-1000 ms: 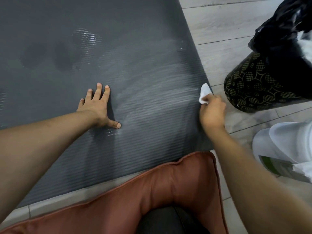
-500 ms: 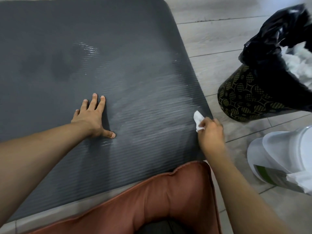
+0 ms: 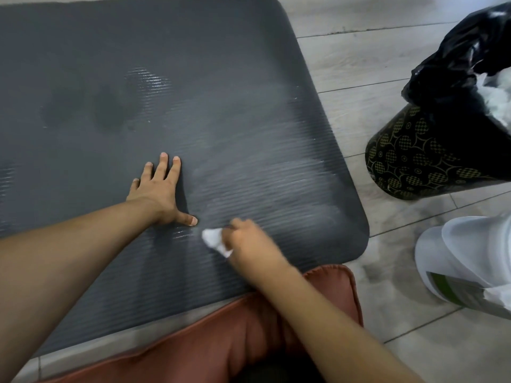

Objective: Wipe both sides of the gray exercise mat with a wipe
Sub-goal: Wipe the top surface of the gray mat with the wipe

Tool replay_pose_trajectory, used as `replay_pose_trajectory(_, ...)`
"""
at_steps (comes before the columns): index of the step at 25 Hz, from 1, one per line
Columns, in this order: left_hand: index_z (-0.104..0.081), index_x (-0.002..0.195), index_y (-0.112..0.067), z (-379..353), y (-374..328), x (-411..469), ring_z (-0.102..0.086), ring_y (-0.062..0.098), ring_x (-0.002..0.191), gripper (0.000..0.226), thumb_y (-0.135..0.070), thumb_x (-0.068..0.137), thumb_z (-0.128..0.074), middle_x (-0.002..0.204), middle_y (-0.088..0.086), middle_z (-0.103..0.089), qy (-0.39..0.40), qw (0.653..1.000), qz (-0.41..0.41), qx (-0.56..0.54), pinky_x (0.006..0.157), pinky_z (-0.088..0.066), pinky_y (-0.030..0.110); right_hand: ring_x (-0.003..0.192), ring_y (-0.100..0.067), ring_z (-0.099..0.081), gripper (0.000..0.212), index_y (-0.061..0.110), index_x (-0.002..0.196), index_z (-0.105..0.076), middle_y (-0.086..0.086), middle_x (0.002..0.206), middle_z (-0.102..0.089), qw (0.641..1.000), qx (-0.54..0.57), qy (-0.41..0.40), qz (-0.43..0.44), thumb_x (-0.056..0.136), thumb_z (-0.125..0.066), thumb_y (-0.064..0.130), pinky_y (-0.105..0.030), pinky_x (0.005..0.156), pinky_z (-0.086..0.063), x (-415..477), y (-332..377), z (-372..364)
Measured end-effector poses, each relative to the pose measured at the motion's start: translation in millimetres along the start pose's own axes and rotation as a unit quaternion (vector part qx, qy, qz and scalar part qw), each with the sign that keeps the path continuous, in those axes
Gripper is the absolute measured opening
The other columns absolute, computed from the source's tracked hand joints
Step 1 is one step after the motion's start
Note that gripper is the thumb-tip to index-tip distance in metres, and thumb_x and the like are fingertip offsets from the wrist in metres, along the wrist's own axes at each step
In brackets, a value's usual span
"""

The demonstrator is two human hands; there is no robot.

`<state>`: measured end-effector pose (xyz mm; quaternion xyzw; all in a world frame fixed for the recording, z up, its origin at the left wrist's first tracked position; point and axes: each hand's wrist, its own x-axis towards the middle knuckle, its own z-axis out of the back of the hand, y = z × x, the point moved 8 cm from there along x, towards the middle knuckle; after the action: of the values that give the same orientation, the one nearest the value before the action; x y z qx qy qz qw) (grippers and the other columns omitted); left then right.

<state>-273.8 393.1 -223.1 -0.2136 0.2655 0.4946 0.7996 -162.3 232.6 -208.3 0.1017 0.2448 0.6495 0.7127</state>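
Observation:
The gray ribbed exercise mat [image 3: 221, 111] lies flat on the floor and fills most of the view. Wet streaks shine across its near right part. My left hand [image 3: 159, 189] rests flat on the mat with fingers spread, thumb pointing right. My right hand [image 3: 249, 244] is closed on a crumpled white wipe [image 3: 214, 240] and presses it onto the mat just right of my left thumb, close to the mat's near edge.
A rust-coloured cushion [image 3: 221, 341] lies under me at the mat's near edge. A patterned bin with a black bag [image 3: 431, 150] stands on the floor to the right. A white wipes container [image 3: 464, 261] sits near the right edge. Pale wood-look floor surrounds the mat.
My right hand has slid the wipe leftward from the mat's right edge to just beside my left thumb. My left hand has stayed planted on the mat.

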Motion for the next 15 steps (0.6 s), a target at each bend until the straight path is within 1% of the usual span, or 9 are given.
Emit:
replay_pose_trajectory(1, 0.027, 0.156, -0.031, -0.4, 0.4, 0.7, 0.015, 0.030, 0.156, 0.154, -0.073, 0.057, -0.084, 0.164, -0.004, 0.033, 0.003, 1.000, -0.002, -0.004, 0.126, -0.008, 0.052, 0.087, -0.034, -0.060, 0.027, 0.012, 0.101, -0.070, -0.012, 0.093, -0.061, 0.996, -0.026, -0.054, -0.065, 0.095, -0.057, 0.035, -0.040, 0.075, -0.054, -4.0, -41.8, 19.1)
replay_pose_trajectory(2, 0.027, 0.156, -0.031, -1.0, 0.7, 1.2, 0.016, 0.030, 0.156, 0.155, -0.073, 0.057, -0.084, 0.164, -0.004, 0.033, 0.006, 1.000, -0.003, -0.006, 0.126, -0.008, 0.053, 0.083, -0.034, -0.061, 0.026, 0.011, 0.095, -0.070, -0.013, 0.090, -0.061, 0.983, -0.058, -0.094, -0.147, 0.094, -0.058, 0.034, -0.038, 0.073, -0.053, -14.0, -91.6, 40.8)
replay_pose_trajectory(4, 0.028, 0.156, -0.031, -1.9, 1.2, 1.6, 0.017, 0.030, 0.156, 0.155, -0.074, 0.057, -0.083, 0.164, -0.004, 0.034, 0.006, 1.000, -0.002, -0.005, 0.126, -0.007, 0.053, 0.086, -0.035, -0.059, 0.015, 0.008, 0.094, -0.066, -0.016, 0.096, -0.060, 0.933, -0.100, -0.137, -0.316, 0.093, -0.057, 0.020, -0.037, 0.074, -0.049, -54.8, -179.0, 85.5)
replay_pose_trajectory(6, 0.028, 0.156, -0.031, -1.7, 0.5, 1.4, 0.017, 0.030, 0.155, 0.155, -0.074, 0.057, -0.083, 0.163, -0.004, 0.035, 0.005, 1.000, -0.004, -0.008, 0.127, -0.006, 0.053, 0.092, -0.039, -0.056, 0.013, 0.003, 0.099, -0.062, -0.022, 0.103, -0.058, 0.884, -0.076, -0.187, -0.422, 0.090, -0.055, 0.010, -0.041, 0.079, -0.048, -89.7, -214.5, 106.9)
replay_pose_trajectory(7, 0.028, 0.156, -0.031, -1.4, 0.0, 1.1, 0.017, 0.030, 0.155, 0.154, -0.074, 0.057, -0.083, 0.163, -0.004, 0.035, 0.003, 1.000, -0.007, -0.010, 0.127, -0.006, 0.053, 0.093, -0.041, -0.055, 0.016, 0.001, 0.102, -0.061, -0.024, 0.104, -0.057, 0.876, -0.086, -0.204, -0.430, 0.089, -0.054, 0.007, -0.043, 0.080, -0.047, -90.4, -206.6, 105.6)
replay_pose_trajectory(8, 0.027, 0.156, -0.031, -0.8, 0.4, 0.5, 0.017, 0.030, 0.156, 0.154, -0.074, 0.058, -0.082, 0.164, -0.004, 0.034, -0.001, 1.000, -0.011, -0.014, 0.127, -0.006, 0.052, 0.092, -0.042, -0.054, 0.019, 0.000, 0.103, -0.061, -0.024, 0.104, -0.056, 0.884, -0.101, -0.210, -0.405, 0.087, -0.053, 0.006, -0.044, 0.080, -0.046, -78.7, -183.1, 98.1)
replay_pose_trajectory(9, 0.027, 0.156, -0.031, -0.6, 1.1, -0.6, 0.016, 0.029, 0.156, 0.153, -0.075, 0.058, -0.081, 0.164, -0.004, 0.033, -0.007, 1.000, -0.018, -0.016, 0.127, -0.006, 0.052, 0.090, -0.041, -0.053, 0.020, 0.000, 0.102, -0.060, -0.023, 0.102, -0.056, 0.906, -0.099, -0.209, -0.356, 0.084, -0.054, 0.005, -0.044, 0.077, -0.046, -61.4, -150.1, 83.7)
replay_pose_trajectory(12, 0.024, 0.158, -0.030, -0.8, 5.3, -7.8, 0.015, 0.027, 0.156, 0.146, -0.081, 0.062, -0.074, 0.165, -0.005, 0.030, -0.038, 0.998, -0.045, -0.017, 0.128, -0.005, 0.048, 0.079, -0.032, -0.052, 0.021, 0.009, 0.087, -0.061, -0.012, 0.090, -0.056, 0.978, -0.045, -0.154, -0.137, 0.069, -0.066, 0.002, -0.038, 0.063, -0.047, -3.1, -28.5, 29.2)
replay_pose_trajectory(15, 0.011, 0.162, -0.028, 0.1, 10.4, -16.5, 0.010, 0.024, 0.157, 0.123, -0.078, 0.077, -0.062, 0.169, -0.002, 0.020, -0.086, 0.992, -0.084, -0.026, 0.128, -0.005, 0.043, 0.077, -0.023, -0.052, 0.029, 0.013, 0.089, -0.060, -0.004, 0.089, -0.057, 0.994, -0.030, -0.092, 0.050, 0.064, -0.073, 0.004, -0.035, 0.058, -0.051, 21.2, 49.4, -9.8)
